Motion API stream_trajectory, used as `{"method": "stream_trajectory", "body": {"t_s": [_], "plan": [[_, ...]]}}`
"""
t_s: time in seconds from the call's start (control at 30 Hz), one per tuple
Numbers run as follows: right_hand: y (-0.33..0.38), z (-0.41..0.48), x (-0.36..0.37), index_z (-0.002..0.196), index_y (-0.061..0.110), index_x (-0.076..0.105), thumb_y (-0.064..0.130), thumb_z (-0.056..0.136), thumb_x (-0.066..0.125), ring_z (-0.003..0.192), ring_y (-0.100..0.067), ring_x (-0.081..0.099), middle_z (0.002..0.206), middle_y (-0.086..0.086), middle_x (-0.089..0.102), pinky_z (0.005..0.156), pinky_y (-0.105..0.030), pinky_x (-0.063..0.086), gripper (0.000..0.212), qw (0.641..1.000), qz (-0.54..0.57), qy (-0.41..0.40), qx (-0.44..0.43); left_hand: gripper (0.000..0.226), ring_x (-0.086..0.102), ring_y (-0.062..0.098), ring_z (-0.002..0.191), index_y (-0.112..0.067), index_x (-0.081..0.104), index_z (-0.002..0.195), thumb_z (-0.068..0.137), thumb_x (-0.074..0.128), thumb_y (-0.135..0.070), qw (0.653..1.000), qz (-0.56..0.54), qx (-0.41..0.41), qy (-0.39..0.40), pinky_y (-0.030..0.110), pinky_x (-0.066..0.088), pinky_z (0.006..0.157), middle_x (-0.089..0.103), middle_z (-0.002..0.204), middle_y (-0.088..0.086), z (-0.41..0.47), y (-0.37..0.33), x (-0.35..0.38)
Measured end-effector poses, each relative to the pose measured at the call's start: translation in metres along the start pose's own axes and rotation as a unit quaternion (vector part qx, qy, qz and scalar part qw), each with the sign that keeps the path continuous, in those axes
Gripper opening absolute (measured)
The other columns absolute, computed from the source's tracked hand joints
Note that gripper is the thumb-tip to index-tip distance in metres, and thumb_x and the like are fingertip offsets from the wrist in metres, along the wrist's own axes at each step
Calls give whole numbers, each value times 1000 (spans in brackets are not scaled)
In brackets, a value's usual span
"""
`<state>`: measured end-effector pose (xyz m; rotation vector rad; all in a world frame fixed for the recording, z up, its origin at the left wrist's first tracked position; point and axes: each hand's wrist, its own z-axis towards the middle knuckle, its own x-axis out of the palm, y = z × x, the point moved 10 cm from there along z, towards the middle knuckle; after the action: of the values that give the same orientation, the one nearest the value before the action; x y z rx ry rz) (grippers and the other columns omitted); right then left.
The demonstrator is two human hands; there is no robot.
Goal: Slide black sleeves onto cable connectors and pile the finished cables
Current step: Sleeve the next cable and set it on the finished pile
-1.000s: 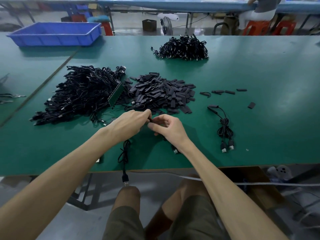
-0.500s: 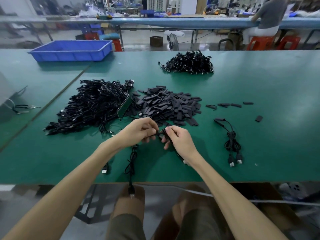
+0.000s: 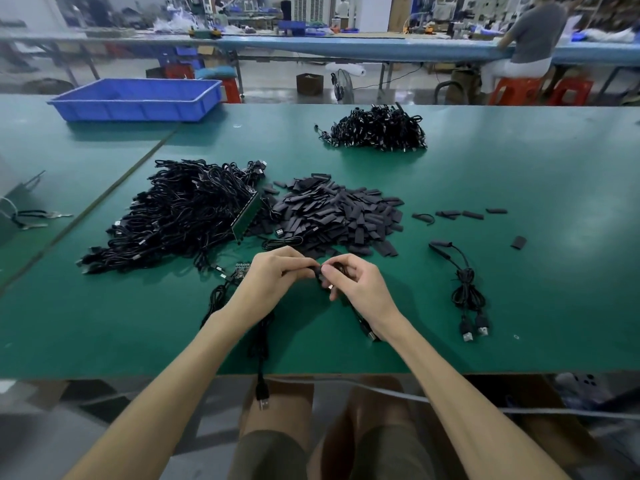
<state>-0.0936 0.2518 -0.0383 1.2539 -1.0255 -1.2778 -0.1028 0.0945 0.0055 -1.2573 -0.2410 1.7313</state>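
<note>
**Both hands pinched on one cable, near the front of the table**

Head view, the only one I have. My left hand [image 3: 273, 277] and right hand [image 3: 358, 287] meet just in front of me, fingertips almost touching. Both are curled tight, thumb against fingers, nipping the same black cable [image 3: 317, 271] at the short stretch between them. A small metal glint shows under the right thumb. I cannot tell whether a sleeve is already on that end, as the fingers cover it.

The cable runs back under the left hand, and its plug [image 3: 262, 398] hangs over the near edge of the green table [image 3: 519, 168]. Another plug [image 3: 370, 334] lies on the table beside my right wrist.

Just beyond my hands sits the heap of black sleeves [image 3: 332, 216]. The big tangle of cables [image 3: 173, 216] touches it on the left. Two bundled cables [image 3: 465, 292] lie to the right of my right hand, apart from it. A few loose sleeves [image 3: 460, 214] are strung out beyond them. A smaller pile of cables [image 3: 377, 131] sits far back, and a blue tray [image 3: 138, 100] stands at the far left.
</note>
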Motion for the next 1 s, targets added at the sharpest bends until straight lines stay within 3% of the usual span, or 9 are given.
{"method": "stream_trajectory", "body": {"t_s": [0.23,0.53,0.67,1.0], "plan": [[-3,2,-3,102,9,73,14,95,74,64,-17,68,84,-7,79,71,-22,55,8,999,35,0,-4,15,61,9,65,-23,82,98,88,77,-13,993,-97,-70,-17,19,49,62,73,85,-15,-4,19,8],[-5,2,1,103,8,72,15,98,71,61,-17,67,83,-7,78,72,-24,54,9,1000,26,7,-3,13,67,9,67,-11,82,99,87,77,-11,995,-93,-37,-25,15,51,66,75,84,-7,-7,11,4],[-6,2,2,104,8,72,14,96,73,62,-18,67,83,-7,78,72,-24,54,10,1000,24,12,-1,15,68,15,68,-12,82,100,86,78,-12,995,-94,-32,-23,22,55,68,75,86,-4,-7,10,3],[-6,1,1,104,8,71,12,94,76,63,-19,68,83,-7,78,72,-26,56,12,1000,21,17,-5,17,67,13,69,-13,81,103,86,78,-15,993,-115,-34,5,18,52,69,74,86,-5,-8,9,9]]}}
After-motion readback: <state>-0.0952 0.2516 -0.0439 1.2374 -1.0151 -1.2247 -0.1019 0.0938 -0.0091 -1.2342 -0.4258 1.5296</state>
